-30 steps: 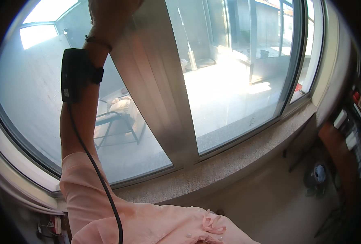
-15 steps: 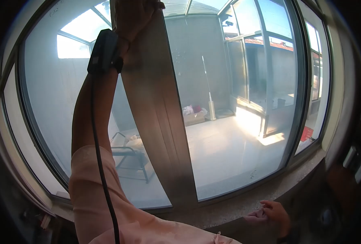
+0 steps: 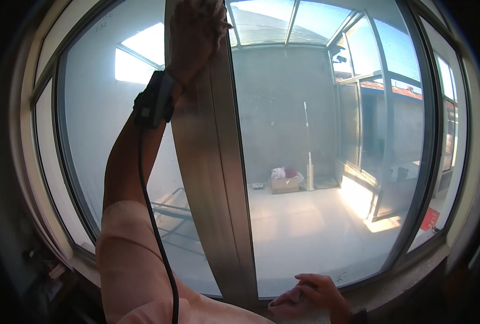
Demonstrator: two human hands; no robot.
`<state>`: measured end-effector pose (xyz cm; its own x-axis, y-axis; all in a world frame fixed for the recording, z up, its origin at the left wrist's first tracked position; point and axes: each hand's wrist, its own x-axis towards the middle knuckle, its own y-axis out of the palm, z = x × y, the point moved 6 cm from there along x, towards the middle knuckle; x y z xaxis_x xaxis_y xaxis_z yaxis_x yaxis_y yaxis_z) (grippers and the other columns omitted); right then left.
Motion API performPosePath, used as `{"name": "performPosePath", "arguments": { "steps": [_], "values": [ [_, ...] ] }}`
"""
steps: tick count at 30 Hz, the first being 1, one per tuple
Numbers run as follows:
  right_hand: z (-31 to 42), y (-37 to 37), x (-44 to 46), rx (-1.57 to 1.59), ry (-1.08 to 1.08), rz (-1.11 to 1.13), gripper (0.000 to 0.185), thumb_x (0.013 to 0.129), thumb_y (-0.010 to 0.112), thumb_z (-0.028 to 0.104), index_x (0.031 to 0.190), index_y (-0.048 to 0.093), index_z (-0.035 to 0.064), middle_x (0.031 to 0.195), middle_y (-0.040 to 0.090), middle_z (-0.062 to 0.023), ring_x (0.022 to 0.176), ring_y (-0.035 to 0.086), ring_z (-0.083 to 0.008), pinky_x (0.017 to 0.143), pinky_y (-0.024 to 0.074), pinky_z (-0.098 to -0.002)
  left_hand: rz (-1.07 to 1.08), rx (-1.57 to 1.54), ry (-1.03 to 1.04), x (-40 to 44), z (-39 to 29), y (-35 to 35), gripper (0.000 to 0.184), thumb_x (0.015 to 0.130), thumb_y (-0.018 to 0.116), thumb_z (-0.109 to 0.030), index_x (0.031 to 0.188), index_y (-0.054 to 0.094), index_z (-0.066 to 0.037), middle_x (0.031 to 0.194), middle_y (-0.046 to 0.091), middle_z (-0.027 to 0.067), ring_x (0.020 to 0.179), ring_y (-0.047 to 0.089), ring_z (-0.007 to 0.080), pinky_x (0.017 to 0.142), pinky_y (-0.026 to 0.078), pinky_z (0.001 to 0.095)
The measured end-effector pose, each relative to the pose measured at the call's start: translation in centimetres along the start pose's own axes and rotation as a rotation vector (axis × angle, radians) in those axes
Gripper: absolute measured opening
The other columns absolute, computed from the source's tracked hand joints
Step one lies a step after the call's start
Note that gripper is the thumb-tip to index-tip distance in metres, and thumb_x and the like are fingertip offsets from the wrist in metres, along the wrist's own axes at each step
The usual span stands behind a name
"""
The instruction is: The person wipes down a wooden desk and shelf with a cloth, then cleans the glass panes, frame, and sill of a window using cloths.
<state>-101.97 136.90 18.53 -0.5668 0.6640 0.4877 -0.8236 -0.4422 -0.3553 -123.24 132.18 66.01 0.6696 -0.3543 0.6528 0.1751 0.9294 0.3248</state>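
Nearest the viewer, at lower left, a pale pink sleeve (image 3: pixel 124 254) covers the upper part of the raised left arm; a black cable (image 3: pixel 152 227) runs along it to a dark device (image 3: pixel 154 100) at the wrist. At the lower edge, the right hand (image 3: pixel 325 296) has its fingers closed about a pinkish cloth (image 3: pixel 286 303), near the window's bottom rail; contact between cloth and rail cannot be determined. Higher up, the left hand (image 3: pixel 194 40) lies against the metal upright (image 3: pixel 218 156), fingers bent, tips at its right edge; whether they hold anything cannot be told. Work at the upright appears unfinished, judging by this contact. Small marks (image 3: pixel 344 277) show low on the right pane (image 3: pixel 326 243); how much is done or left elsewhere is not evident. Beyond the glass are a metal frame (image 3: pixel 170 209), a box (image 3: pixel 285 185), a slender pole (image 3: pixel 310 170) and a grey wall (image 3: pixel 275 116).
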Motion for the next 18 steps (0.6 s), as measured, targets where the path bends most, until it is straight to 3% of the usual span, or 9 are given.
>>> {"name": "performPosePath", "arguments": {
  "steps": [3,4,5,7,10,13,14,17,18],
  "values": [
    [0.2,0.4,3.6,0.028,-0.026,-0.109,0.023,0.075,0.055,0.007,0.098,0.055,0.0013,0.077,0.059,-0.0129,0.071,0.057,-0.0168,0.066,0.0461,-0.0272,0.119,0.358,-0.333,3.2,15.0,8.4,0.018,0.081,0.049,-0.015,0.095,0.052,-0.004,0.093,0.054,0.0063,0.079,0.053,0.0182,0.068,0.043,0.0296],
    [0.8,0.4,3.9,-0.005,-0.162,-0.145,0.022,0.075,0.055,0.006,0.097,0.055,0.0009,0.075,0.059,-0.0116,0.062,0.057,-0.0150,0.056,0.0470,-0.0259,0.081,0.374,-0.374,3.2,17.1,8.9,0.018,0.083,0.046,-0.016,0.094,0.052,-0.002,0.093,0.055,0.0062,0.077,0.054,0.0166,0.066,0.045,0.0284],
    [0.7,0.8,5.0,0.073,-0.023,-0.152,0.021,0.075,0.054,0.006,0.096,0.055,0.0004,0.072,0.059,-0.0103,0.049,0.054,-0.0124,0.043,0.0441,-0.0240,0.084,0.246,-0.362,2.2,16.5,8.1,0.019,0.084,0.045,-0.015,0.095,0.051,-0.002,0.094,0.055,0.0064,0.078,0.054,0.0165,0.067,0.045,0.0285],
    [0.5,1.0,5.8,0.121,-0.026,-0.177,0.021,0.075,0.053,0.004,0.095,0.055,0.0001,0.069,0.058,-0.0095,0.042,0.050,-0.0103,0.034,0.0394,-0.0226,0.079,-0.157,-0.337,-0.4,13.3,5.9,0.020,0.084,0.044,-0.014,0.099,0.050,-0.002,0.096,0.055,0.0070,0.080,0.054,0.0160,0.068,0.045,0.0285],
    [-0.6,1.4,7.0,0.050,-0.118,-0.244,0.019,0.074,0.051,0.002,0.093,0.056,-0.0003,0.064,0.057,-0.0087,0.043,0.052,-0.0111,0.035,0.0405,-0.0229,0.075,-0.673,-0.312,-6.0,2.1,-1.9,0.025,0.085,0.042,-0.012,0.107,0.046,-0.002,0.102,0.053,0.0094,0.088,0.053,0.0175,0.076,0.043,0.0281],
    [-1.0,1.3,7.3,0.048,0.020,-0.256,0.017,0.072,0.050,0.000,0.088,0.057,-0.0004,0.059,0.056,-0.0077,0.042,0.052,-0.0116,0.035,0.0404,-0.0232,0.290,-0.453,-0.241,-9.7,-4.3,-6.9,0.037,0.081,0.047,-0.019,0.113,0.041,0.000,0.106,0.049,0.0132,0.102,0.047,0.0257,0.090,0.035,0.0318],
    [-0.5,1.4,7.2,0.023,0.001,-0.323,0.014,0.071,0.050,0.000,0.082,0.059,0.0001,0.055,0.056,-0.0080,0.042,0.054,-0.0129,0.038,0.0422,-0.0241,0.393,-0.306,-0.185,-10.8,-4.7,-7.2,0.036,0.081,0.046,-0.013,0.114,0.041,-0.001,0.111,0.044,0.0137,0.106,0.043,0.0250,0.088,0.037,0.0318],
    [-0.4,1.5,7.2,-0.014,0.021,-0.408,0.012,0.070,0.051,0.001,0.078,0.059,0.0010,0.056,0.057,-0.0100,0.043,0.055,-0.0144,0.042,0.0445,-0.0246,0.326,-0.027,-0.011,-8.3,-3.8,-6.8,0.026,0.075,0.049,-0.007,0.101,0.048,-0.003,0.109,0.041,0.0153,0.102,0.042,0.0293,0.085,0.037,0.0359],
    [-0.7,1.5,7.2,-0.041,-0.031,-0.459,0.010,0.069,0.052,0.002,0.077,0.060,0.0017,0.058,0.058,-0.0111,0.045,0.056,-0.0158,0.046,0.0458,-0.0248,0.305,0.299,0.232,-5.3,-2.0,-4.4,0.022,0.074,0.049,-0.007,0.097,0.049,-0.004,0.107,0.042,0.0158,0.099,0.042,0.0300,0.084,0.037,0.0360]
  ]
}}
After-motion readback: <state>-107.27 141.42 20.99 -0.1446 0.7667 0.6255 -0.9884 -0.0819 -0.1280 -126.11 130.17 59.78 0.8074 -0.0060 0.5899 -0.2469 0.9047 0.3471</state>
